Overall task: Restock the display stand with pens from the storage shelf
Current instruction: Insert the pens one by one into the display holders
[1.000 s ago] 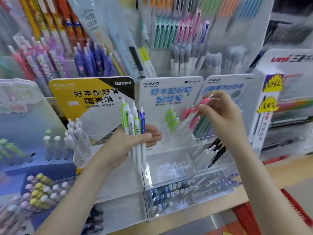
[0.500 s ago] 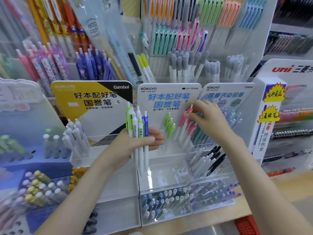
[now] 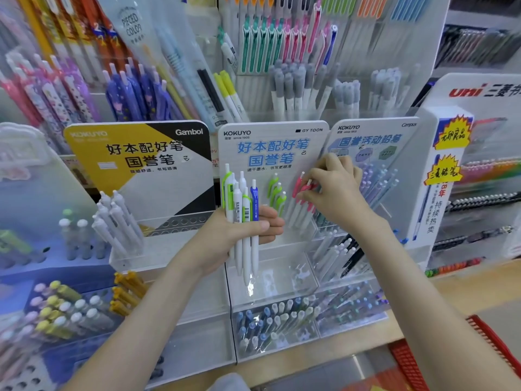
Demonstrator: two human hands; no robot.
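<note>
My left hand [image 3: 239, 232] grips a bundle of white pens [image 3: 242, 210] with green and blue clips, held upright in front of the clear acrylic display stand [image 3: 270, 277]. My right hand [image 3: 332, 193] pinches a pink-clipped pen [image 3: 303, 187] at the top row of the stand, right among the other pink pens [image 3: 298, 210]. Green-clipped pens [image 3: 277, 194] stand in the slots just left of them. The stand's white KOKUYO header card [image 3: 270, 145] rises behind both hands.
A yellow Gambol stand [image 3: 138, 156] with white pens sits on the left, a pencil stand [image 3: 375, 170] on the right. Lower trays [image 3: 282, 325] hold several capped pens. Hanging pen racks [image 3: 282, 38] fill the back. A red basket [image 3: 408, 359] sits below the wooden shelf edge.
My right hand has carried the pink pen down and left, from the air beside the stand into the pink row. The left hand keeps its bundle in about the same place.
</note>
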